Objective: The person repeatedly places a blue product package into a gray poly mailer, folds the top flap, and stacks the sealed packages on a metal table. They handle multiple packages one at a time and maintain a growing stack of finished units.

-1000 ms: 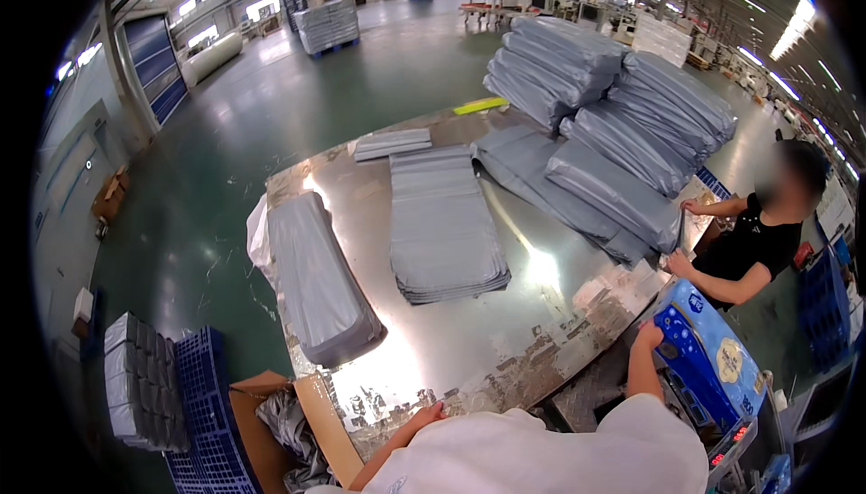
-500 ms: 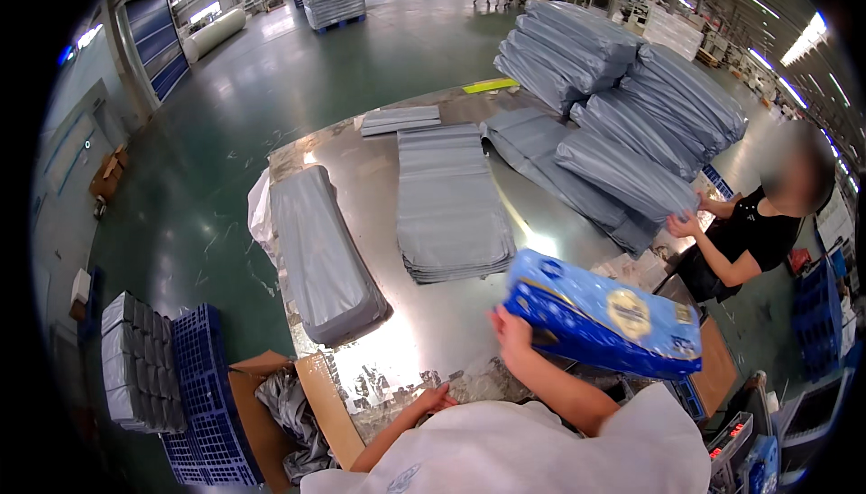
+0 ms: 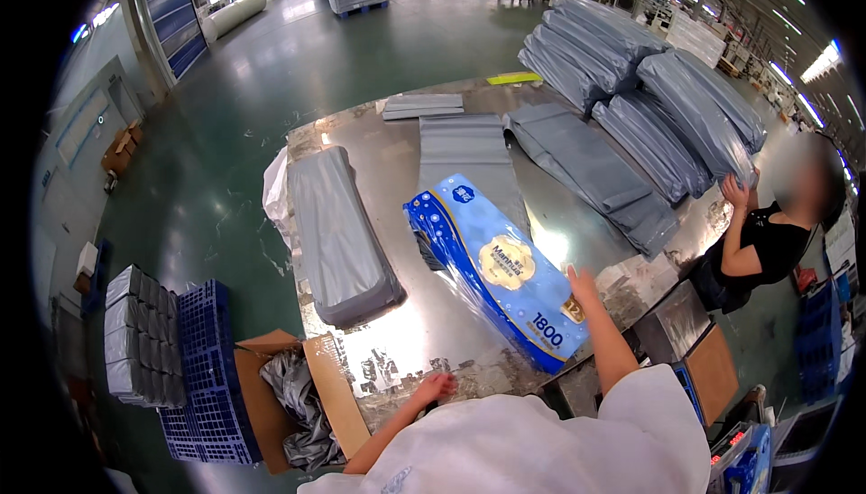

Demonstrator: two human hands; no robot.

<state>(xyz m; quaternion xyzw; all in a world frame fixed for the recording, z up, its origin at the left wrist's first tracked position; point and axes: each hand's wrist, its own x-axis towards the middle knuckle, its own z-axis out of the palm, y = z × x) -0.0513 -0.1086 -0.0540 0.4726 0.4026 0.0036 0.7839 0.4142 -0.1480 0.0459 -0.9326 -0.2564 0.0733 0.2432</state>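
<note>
A blue plastic-wrapped pack of tissues [image 3: 469, 250] lies aslant on the near part of the stack of flat grey bags [image 3: 465, 138], hiding much of it. Its near end reaches the table's front edge. My right hand [image 3: 586, 291] rests against the pack's right side, fingers stretched out rather than wrapped round it. Over the table's near edge, my left hand [image 3: 437, 387] holds nothing, its fingers loosely bent and slightly apart. Left of the blue pack lies a filled grey package [image 3: 343, 232].
Filled grey packages [image 3: 600, 52] are piled at the table's far right, beside a co-worker [image 3: 767, 241] whose hands touch one. Flat grey bags [image 3: 586, 169] lie before the pile. A carton [image 3: 262, 395] of crumpled grey plastic and a blue pallet [image 3: 212, 377] stand at lower left.
The blue pack has moved left and turned, coming down over the flat grey bags. My right hand has gone from its left end to its right side. The co-worker's package has shifted away from the table's middle.
</note>
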